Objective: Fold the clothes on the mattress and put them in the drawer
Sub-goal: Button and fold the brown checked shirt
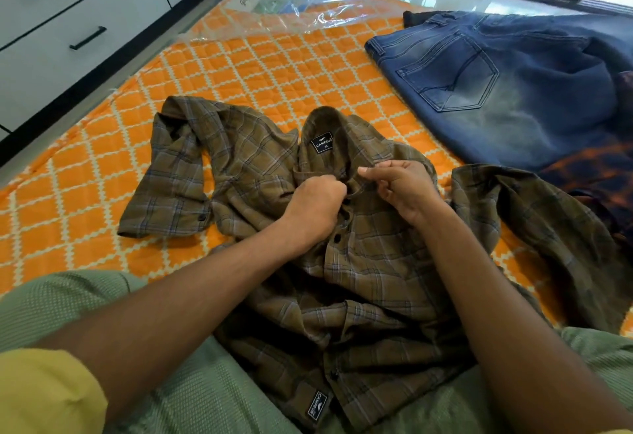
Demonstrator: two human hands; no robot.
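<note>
A brown plaid shirt [359,262] is spread front-up on the orange quilted mattress [239,73], with its collar pointing away from the person and its lower hem lying over the person's lap. The shirt lies directly under both hands, and the button placket runs between them. The left hand [317,205] is closed into a fist on the fabric of the placket just below the collar, with the knuckles turned up and the forearm reaching in from the lower left. The right hand [402,187] is held just beside it, on the other side of the placket; its thumb and forefinger are pinched together on the edge of the cloth near the collar, while the other fingers are curled loosely, so the grip is nearly closed on the shirt. The right forearm comes in steeply from the lower right corner. The two hands are near each other but are not seen to touch. The left sleeve of the shirt is crumpled on the mattress to the left, and the other sleeve is spread to the right. A black label [322,143] is seen inside the collar. A pair of blue jeans [496,91] lies on the mattress at the upper right, well apart from the hands. White drawers [68,43] with black handles stand along the left side of the mattress, and they are closed.
</note>
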